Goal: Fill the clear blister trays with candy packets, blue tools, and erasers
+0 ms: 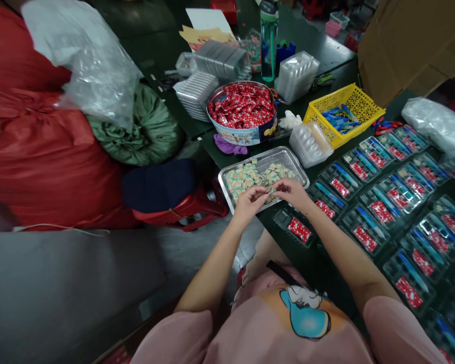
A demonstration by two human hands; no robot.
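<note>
My left hand point(253, 199) and my right hand point(289, 192) meet over the front edge of a shallow metal tray point(227, 174). Both are closed, with fingertips pinched around small pieces too tiny to tell apart fully. Loose small squares point(246, 174), tan and pale green, lie heaped in the tray. Close to my right wrist sits a clear plastic tray point(283, 218) with a red patterned packet point(299, 230) in it. Rows of similar clear trays, holding red packets and blue pens point(382, 202), cover the table to the right.
Behind the metal tray stands a round tin point(237, 136) full of red packets. A yellow basket point(349, 139) holds blue pens. Stacked clear trays point(311, 144), a green bottle point(269, 45) and a purple cloth point(229, 145) are nearby. Red sacks point(45, 162) fill the left.
</note>
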